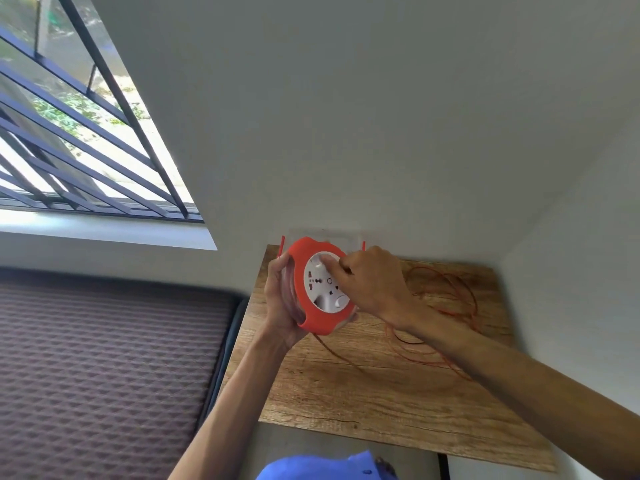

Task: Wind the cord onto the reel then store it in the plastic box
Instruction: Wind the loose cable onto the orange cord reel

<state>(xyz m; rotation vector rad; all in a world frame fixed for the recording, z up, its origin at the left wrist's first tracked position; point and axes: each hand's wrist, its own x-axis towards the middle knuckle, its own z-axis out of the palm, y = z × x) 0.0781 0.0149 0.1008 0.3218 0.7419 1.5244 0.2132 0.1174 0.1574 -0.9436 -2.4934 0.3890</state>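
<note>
An orange reel (pixel 311 317) with a white socket face (pixel 323 282) is held above the wooden table (pixel 381 393). My left hand (pixel 282 299) grips the reel's left rim. My right hand (pixel 372 282) pinches the upper part of the white face. The thin orange cord (pixel 446 299) lies in loose loops on the table to the right, partly hidden by my right forearm; one strand runs down from under the reel. A clear plastic box (pixel 346 239) with red clips stands against the wall behind the reel, mostly hidden.
The table sits in a corner between white walls. A mattress with a dark patterned cover (pixel 104 368) lies to the left. A barred window (pixel 69 133) is at upper left. A blue cap brim (pixel 322 467) shows at the bottom.
</note>
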